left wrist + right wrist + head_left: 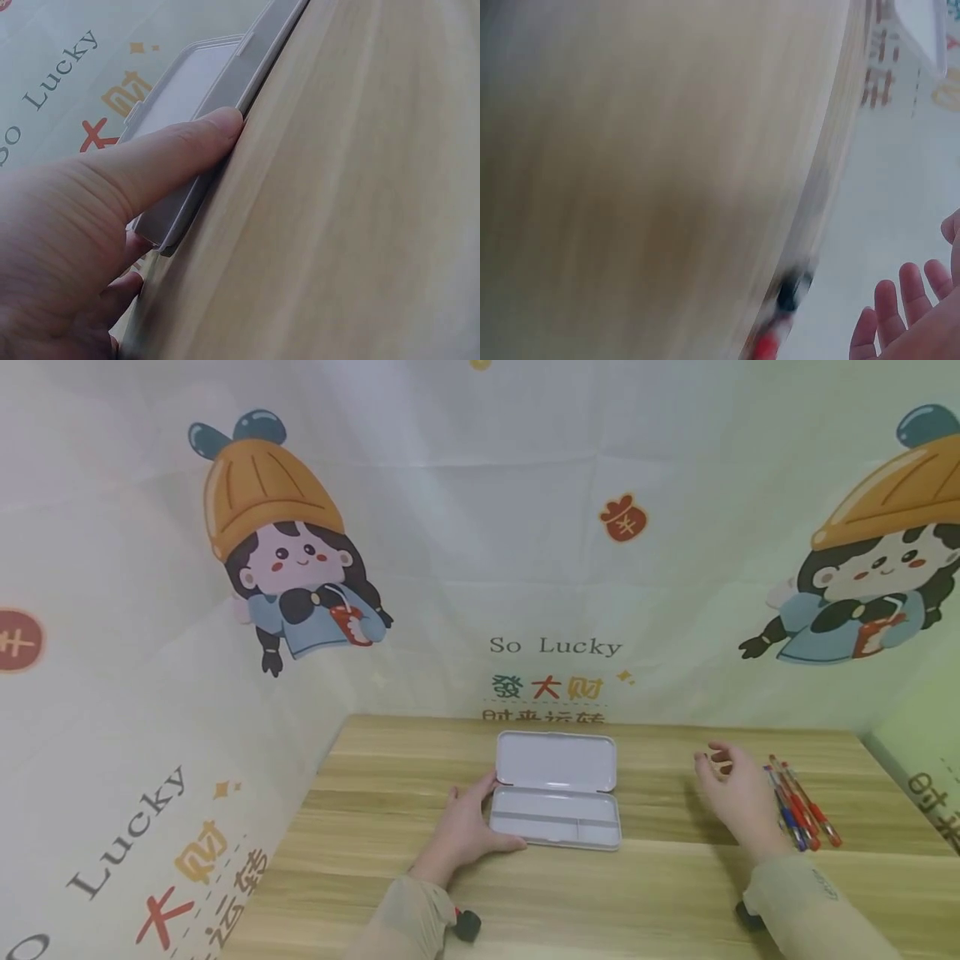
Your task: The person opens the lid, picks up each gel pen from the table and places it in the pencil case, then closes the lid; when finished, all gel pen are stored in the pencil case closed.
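A pale grey pencil case lies on the table with its lid raised at the back; dividers split its tray into compartments, and no pens show inside. My left hand holds its left end. In the left wrist view the thumb presses the front wall of the case, while the other fingers are partly hidden around the end. Over the table, right of the case, my right hand hovers with loosely bent fingers and holds nothing. Just beyond it lies a bunch of red and blue pens.
The wooden table backs onto a printed cloth with cartoon figures and lettering. Black pieces sit by the sleeve cuffs. The right wrist view is blurred at the pens.
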Demonstrator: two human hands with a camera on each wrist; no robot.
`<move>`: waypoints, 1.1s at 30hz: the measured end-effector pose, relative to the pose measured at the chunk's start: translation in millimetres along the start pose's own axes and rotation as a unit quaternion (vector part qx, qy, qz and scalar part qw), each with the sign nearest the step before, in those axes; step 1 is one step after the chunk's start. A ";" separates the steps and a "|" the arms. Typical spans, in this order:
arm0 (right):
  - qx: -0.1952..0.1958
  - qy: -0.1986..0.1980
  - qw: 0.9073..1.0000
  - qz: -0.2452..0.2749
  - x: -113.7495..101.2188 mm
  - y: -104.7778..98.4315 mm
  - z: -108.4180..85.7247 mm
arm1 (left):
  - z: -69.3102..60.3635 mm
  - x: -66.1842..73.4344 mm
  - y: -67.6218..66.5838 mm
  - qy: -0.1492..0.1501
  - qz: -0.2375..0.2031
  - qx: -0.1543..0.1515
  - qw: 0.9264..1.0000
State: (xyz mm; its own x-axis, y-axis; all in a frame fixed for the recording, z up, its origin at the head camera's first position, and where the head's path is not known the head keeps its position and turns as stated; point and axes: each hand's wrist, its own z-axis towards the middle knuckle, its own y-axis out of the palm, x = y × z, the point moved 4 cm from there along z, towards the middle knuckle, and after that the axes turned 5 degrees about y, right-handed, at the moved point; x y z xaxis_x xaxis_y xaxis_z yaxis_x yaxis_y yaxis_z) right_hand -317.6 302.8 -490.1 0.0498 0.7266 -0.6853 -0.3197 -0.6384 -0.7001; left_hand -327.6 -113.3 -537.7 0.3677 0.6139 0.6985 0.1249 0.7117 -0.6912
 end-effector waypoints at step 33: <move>-0.056 0.252 0.955 -0.144 104.3 -74.4 -9.4 | 1.2 -4.2 1.2 0.000 0.007 0.003 1.000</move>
State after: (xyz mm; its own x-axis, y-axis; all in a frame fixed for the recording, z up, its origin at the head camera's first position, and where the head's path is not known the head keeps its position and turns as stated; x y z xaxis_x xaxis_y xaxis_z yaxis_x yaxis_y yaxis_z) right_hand -279.8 423.6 -511.3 0.5786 0.6801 -0.4502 -0.1216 -0.4739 -0.8721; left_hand -330.1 -114.7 -541.2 0.3689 0.6247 0.6882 0.1141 0.7044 -0.7005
